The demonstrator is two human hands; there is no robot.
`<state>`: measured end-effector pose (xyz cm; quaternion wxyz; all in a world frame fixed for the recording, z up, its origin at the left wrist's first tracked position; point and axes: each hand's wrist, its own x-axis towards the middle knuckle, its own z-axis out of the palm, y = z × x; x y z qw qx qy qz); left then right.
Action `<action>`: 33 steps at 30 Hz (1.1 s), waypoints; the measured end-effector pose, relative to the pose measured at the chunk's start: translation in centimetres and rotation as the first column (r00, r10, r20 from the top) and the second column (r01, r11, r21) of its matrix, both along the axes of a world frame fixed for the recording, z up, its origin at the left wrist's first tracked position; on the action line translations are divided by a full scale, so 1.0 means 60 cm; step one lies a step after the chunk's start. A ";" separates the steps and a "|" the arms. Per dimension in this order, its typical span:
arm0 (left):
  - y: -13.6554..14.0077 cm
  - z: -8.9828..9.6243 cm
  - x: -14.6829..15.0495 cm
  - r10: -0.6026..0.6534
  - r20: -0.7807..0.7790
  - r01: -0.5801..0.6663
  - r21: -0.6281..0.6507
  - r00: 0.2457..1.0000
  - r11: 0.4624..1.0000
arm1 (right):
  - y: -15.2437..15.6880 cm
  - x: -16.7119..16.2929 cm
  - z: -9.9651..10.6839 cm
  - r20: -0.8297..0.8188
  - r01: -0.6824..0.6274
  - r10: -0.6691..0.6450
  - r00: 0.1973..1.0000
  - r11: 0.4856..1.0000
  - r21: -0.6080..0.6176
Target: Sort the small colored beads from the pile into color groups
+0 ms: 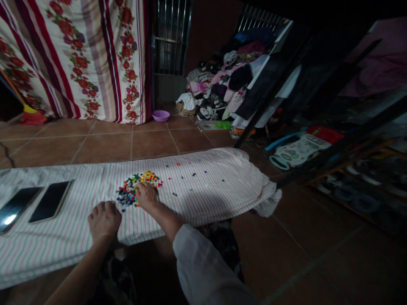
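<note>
A heap of tiny coloured pieces (128,189), in blue, green, yellow, red and other colours, lies on a striped cloth (203,199) over a long surface. My right hand (146,195) reaches into the heap's right side, its fingers drawn together and pointing down among the pieces. What the fingertips hold, if anything, is too small to make out. Just left of the heap, near the front edge, my left hand (104,219) rests on the cloth with its fingers curled under; I see nothing in it. Several single pieces (193,174) are scattered to the right of the heap.
Two phones (51,201) lie on the cloth at the left. Beyond, on the tiled floor, stand a purple basin (161,115) and a large pile of clothes (222,84). A flowered curtain (79,59) hangs at back left. Dark poles and a shoe rack (356,192) are at right.
</note>
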<state>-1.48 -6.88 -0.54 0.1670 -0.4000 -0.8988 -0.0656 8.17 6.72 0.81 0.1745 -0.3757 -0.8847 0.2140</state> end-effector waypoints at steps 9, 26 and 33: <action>-0.003 -0.004 -0.003 -0.006 0.002 0.006 0.002 1.000 1.000 | -0.012 0.010 -0.001 0.003 -0.053 0.053 0.999 0.999 0.005; 0.005 0.010 0.005 0.045 0.113 -0.039 -0.060 0.993 0.997 | -0.006 0.077 0.010 -0.061 -0.065 0.060 0.996 0.994 -0.083; 0.011 0.017 0.018 0.112 0.244 -0.105 -0.042 0.963 0.994 | 0.017 0.149 0.022 -0.120 0.071 -0.091 0.989 0.985 -0.156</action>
